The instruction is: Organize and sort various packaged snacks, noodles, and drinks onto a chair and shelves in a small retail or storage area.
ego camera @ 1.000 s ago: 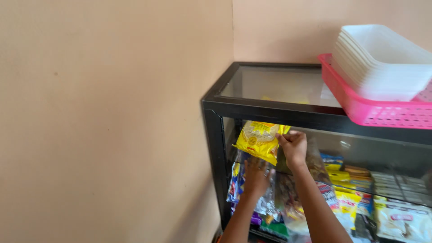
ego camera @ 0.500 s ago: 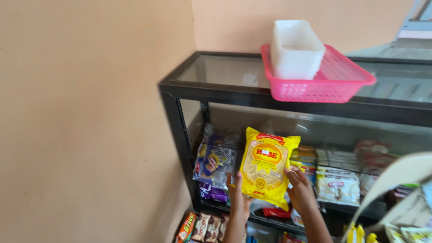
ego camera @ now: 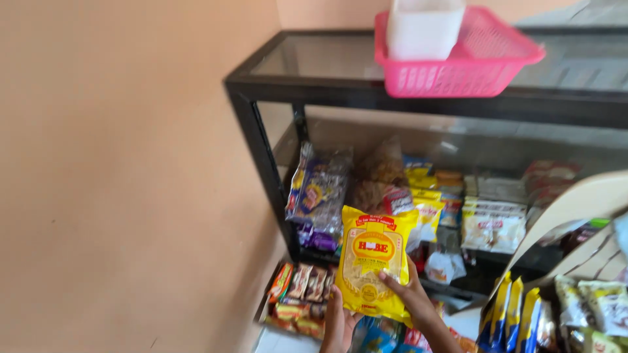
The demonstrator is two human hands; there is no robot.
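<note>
- A black-framed glass display cabinet (ego camera: 261,140) stands against a bare peach-coloured wall (ego camera: 118,170); its glass top carries a pink plastic basket (ego camera: 458,65) with a white tub (ego camera: 422,26) set inside it
- Both hands hold a yellow snack packet (ego camera: 374,265) upright in front of the cabinet's lower shelves, below the basket and well apart from it
- The packet is a flat, bright yellow pouch with a red band and a round orange emblem on its face and a paler panel beneath; its top edge is crimped
- The right hand (ego camera: 409,297) grips the packet's lower right edge, fingers (ego camera: 392,282) curled over the front; the left hand (ego camera: 339,323) closes on the lower left corner from below, thumb against the front
- Just above the fingers, behind the glass, hang a purple-and-clear bag (ego camera: 320,196) and clear bags of brownish snacks (ego camera: 376,176); to their right lie yellow packets (ego camera: 428,209) and white packets (ego camera: 494,225)
- Left of the fingers, low down, sits a row of small red and brown wrapped bars (ego camera: 301,287)
- To the far right of the fingers, yellow-and-blue pouches (ego camera: 513,314) stand on edge beside a cream curved panel (ego camera: 575,202)
</note>
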